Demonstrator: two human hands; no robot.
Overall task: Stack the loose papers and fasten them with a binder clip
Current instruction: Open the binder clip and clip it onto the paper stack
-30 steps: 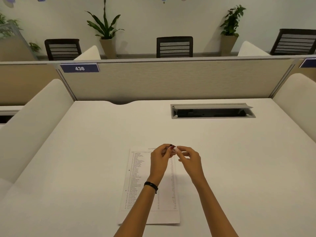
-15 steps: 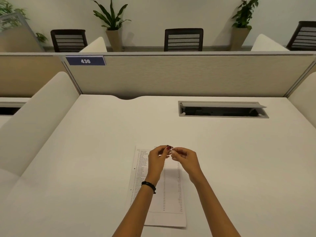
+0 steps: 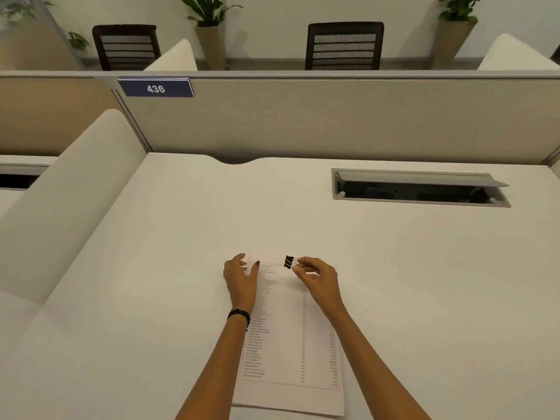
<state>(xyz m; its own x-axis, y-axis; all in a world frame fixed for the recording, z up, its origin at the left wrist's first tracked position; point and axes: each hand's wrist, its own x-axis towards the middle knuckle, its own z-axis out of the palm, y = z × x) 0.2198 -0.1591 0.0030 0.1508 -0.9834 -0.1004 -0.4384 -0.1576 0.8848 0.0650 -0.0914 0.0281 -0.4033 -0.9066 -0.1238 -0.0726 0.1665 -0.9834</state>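
Observation:
A stack of printed papers (image 3: pixel 291 344) lies on the white desk (image 3: pixel 151 298) in front of me, its long side running away from me. A small black binder clip (image 3: pixel 289 261) sits at the papers' far edge. My right hand (image 3: pixel 318 275) pinches the clip's wire handles between thumb and forefinger. My left hand (image 3: pixel 241 277) grips the far left corner of the papers, lifting that edge slightly. A black band is on my left wrist.
An open cable tray (image 3: pixel 418 189) is set into the desk at the back right. Padded partitions (image 3: pixel 60 189) rise on the left and behind, with a "436" sign (image 3: pixel 155 88). Chairs and potted plants stand beyond the divider.
Both hands held the clip together above the papers before. Now the left hand has dropped to the papers' far left corner, and the right hand holds the clip alone at the far edge.

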